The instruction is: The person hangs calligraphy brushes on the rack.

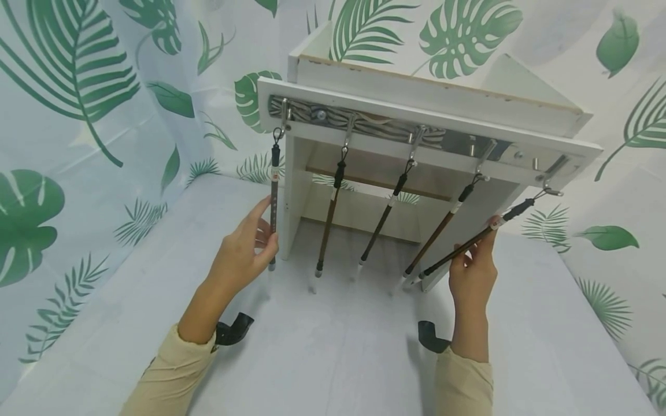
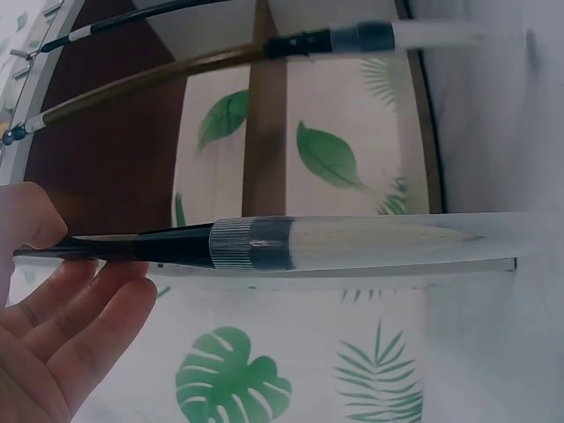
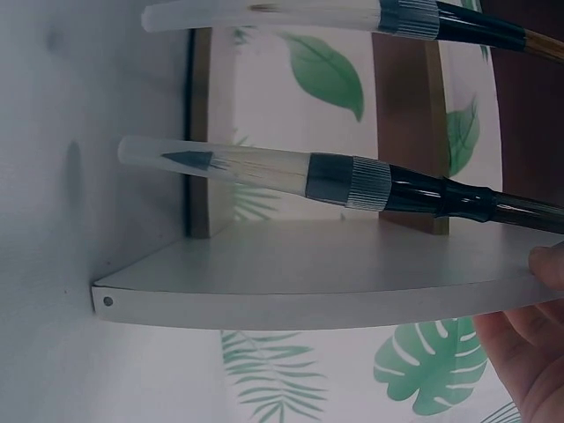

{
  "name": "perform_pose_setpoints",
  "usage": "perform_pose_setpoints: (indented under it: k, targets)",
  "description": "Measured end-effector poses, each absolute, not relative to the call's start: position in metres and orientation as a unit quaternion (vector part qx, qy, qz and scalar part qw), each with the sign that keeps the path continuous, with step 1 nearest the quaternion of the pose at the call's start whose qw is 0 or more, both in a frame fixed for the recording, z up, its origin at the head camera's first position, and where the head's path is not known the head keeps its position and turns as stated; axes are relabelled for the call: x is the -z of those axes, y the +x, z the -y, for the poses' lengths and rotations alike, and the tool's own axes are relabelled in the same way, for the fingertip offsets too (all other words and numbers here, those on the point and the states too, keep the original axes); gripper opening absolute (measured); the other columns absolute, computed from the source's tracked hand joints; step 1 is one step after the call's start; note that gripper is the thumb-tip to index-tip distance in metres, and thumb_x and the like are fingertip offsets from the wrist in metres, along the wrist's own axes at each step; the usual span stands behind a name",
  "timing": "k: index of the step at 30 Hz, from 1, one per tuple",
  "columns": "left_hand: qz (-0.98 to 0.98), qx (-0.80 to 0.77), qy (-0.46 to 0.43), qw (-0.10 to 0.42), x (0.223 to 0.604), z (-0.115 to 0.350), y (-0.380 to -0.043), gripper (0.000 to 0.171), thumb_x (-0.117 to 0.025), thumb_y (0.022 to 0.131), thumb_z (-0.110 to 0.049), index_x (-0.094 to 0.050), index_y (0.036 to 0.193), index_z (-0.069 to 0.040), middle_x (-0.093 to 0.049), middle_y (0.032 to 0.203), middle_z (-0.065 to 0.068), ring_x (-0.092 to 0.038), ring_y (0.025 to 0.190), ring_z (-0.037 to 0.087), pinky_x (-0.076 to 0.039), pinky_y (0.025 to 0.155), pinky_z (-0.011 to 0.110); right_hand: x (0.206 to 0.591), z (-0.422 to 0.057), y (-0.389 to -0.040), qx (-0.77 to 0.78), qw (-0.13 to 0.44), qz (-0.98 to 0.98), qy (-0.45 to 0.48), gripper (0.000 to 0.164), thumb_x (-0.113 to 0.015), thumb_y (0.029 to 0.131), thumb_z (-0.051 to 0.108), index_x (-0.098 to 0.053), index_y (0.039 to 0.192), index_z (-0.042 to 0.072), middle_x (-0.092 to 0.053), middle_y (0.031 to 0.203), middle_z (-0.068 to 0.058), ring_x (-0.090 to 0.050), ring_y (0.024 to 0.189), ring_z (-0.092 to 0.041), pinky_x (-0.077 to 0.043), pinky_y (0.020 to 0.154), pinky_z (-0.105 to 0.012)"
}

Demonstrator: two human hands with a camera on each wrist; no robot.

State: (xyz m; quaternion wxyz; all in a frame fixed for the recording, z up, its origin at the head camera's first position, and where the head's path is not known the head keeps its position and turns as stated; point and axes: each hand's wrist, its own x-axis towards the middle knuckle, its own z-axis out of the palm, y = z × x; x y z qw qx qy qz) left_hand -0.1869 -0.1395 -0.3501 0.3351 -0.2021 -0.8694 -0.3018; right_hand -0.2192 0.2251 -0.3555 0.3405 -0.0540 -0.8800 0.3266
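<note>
Several calligraphy brushes with dark ferrules and clear caps hang by cord loops from metal hooks on a white rack (image 1: 442,151). My left hand (image 1: 241,248) holds the leftmost brush (image 1: 273,202) by its handle, thumb on one side and fingers on the other. That brush hangs nearly upright; its pale bristles (image 2: 379,244) show through the cap in the left wrist view. At the right end, my right hand (image 1: 474,277) pinches the rightmost brush (image 1: 468,241) near its top. This one slants down to the left, its loop still on the hook. Dark-tipped bristles (image 3: 256,170) sit inside its cap.
Between the hands hang more brushes, including a brown-handled brush (image 1: 329,228) and a dark brush (image 1: 384,222). A white side panel (image 3: 308,304) stands beside the right hand. Black curved pieces (image 1: 235,329) show beside both wrists. Leaf-printed cloth (image 1: 93,75) surrounds the white table (image 1: 333,358).
</note>
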Motion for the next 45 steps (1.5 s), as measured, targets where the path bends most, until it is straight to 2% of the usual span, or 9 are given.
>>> perform_pose_setpoints:
  k: [45]
  targets:
    - [0.881,0.306,-0.19,0.308,0.3558,0.1398,-0.193,0.064,-0.058,0.084,-0.006,-0.028,0.14,-0.009,-0.057,0.08,0.007,-0.063,0.07,0.016,-0.056,0.062,0.025,0.3568,-0.2247,-0.2204,-0.331,0.344,0.877,-0.052,0.075,-0.043,0.091,-0.001,-0.006,0.146,0.033,-0.046,0.135,-0.019,-0.049,0.116,-0.042,-0.048,0.087,-0.054]
